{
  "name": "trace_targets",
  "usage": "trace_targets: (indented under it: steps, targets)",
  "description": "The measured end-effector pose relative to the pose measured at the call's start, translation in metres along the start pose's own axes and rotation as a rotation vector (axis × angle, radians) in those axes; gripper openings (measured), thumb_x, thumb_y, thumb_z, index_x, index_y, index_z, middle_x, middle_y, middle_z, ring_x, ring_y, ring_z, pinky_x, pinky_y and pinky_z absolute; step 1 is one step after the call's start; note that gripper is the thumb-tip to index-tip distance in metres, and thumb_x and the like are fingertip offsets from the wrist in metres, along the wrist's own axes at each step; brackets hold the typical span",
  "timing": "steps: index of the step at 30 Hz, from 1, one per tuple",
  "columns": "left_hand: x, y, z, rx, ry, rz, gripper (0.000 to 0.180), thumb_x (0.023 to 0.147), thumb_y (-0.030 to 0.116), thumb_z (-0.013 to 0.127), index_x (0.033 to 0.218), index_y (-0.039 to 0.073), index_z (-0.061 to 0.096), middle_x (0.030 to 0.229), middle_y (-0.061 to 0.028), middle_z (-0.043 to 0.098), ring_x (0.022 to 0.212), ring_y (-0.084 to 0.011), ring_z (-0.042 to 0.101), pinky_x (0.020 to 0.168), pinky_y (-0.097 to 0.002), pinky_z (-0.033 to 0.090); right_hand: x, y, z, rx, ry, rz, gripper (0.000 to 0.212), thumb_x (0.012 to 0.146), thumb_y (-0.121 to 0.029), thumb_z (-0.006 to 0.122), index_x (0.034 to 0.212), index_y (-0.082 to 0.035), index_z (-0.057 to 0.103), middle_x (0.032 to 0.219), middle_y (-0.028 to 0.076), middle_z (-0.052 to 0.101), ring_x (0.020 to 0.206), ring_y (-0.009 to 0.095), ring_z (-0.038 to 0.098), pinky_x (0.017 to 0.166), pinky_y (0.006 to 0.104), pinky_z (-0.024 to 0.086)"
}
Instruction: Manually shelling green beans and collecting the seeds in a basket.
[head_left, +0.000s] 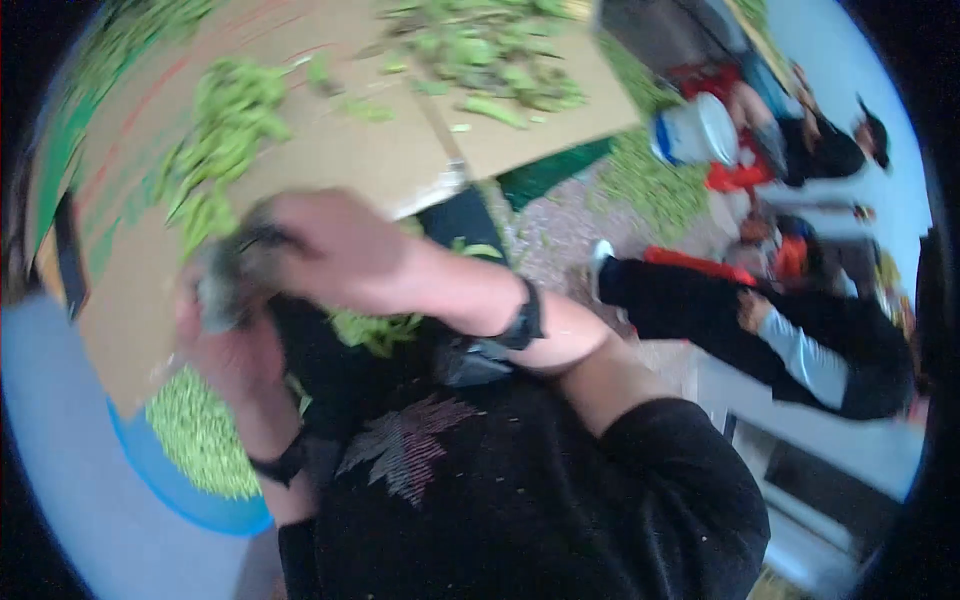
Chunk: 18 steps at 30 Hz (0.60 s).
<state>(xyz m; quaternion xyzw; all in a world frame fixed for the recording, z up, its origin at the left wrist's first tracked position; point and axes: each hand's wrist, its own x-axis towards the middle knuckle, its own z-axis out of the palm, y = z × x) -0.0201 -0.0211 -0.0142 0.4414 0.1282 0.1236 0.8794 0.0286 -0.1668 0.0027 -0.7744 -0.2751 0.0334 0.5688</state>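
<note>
My right hand [335, 245] and my left hand [228, 335] come together over the near edge of a cardboard-covered table [340, 160]. Both are smeared by motion. A greyish patch shows where the fingertips meet; whether it is a finger covering or a held thing, I cannot tell. Just beyond my hands lies a pile of green bean pods [225, 125]. Close below my left hand is a blue basin [236, 512] with many shelled green beans [200, 435] in it. More pods [375, 330] lie by my lap, partly hidden by my right forearm.
A larger heap of pods [490, 55] covers the far part of the cardboard. To the right, pods and scraps [655, 180] litter the floor near a white bucket [695, 130]. One person [830, 145] sits beyond it; another person in dark trousers [690, 310] is nearer.
</note>
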Motion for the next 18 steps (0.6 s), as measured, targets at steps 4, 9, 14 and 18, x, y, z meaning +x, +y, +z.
trace_targets:
  steps: [4,9,14,18]
  targets:
    - [0.009,0.003,-0.009,0.291,-0.035,0.116,0.03,0.09,0.01,0.042,0.117,0.0,0.051,0.091,-0.0052,0.059,0.063,-0.0067,0.051,0.047,-0.0163,0.037,0.006,-0.007,-0.002,0.08,-0.036,0.041,0.028,0.076,-0.025,0.058,0.076,0.003,0.057,0.069,0.023,0.057,0.068,0.038,0.059,0.061,0.0431,0.045]
    - [0.005,-0.007,0.029,0.717,0.171,0.409,0.031,0.088,0.005,0.046,0.118,-0.003,0.051,0.094,-0.0084,0.058,0.07,-0.0122,0.055,0.054,-0.0198,0.046,0.006,0.007,-0.014,0.486,-0.099,0.202,0.025,0.078,-0.021,0.059,0.073,0.003,0.057,0.059,0.011,0.058,0.052,0.02,0.056,0.051,0.0337,0.044]
    - [0.016,-0.002,0.009,1.027,-0.052,0.646,0.027,0.073,0.0,0.064,0.1,-0.002,0.061,0.097,-0.0139,0.063,0.083,-0.0224,0.059,0.076,-0.0313,0.048,0.024,0.004,-0.031,0.436,-0.15,0.352,0.02,0.083,-0.021,0.057,0.072,-0.004,0.059,0.055,0.001,0.053,0.047,0.008,0.047,0.042,0.0237,0.036]
    - [0.039,0.019,0.027,1.169,-0.227,0.644,0.026,0.071,0.005,0.064,0.096,0.0,0.063,0.088,-0.0137,0.064,0.081,-0.0248,0.058,0.075,-0.0324,0.046,0.052,0.004,-0.019,0.602,-0.309,0.309,0.015,0.083,-0.018,0.058,0.075,-0.006,0.062,0.063,0.005,0.06,0.052,0.011,0.053,0.045,0.0281,0.041]
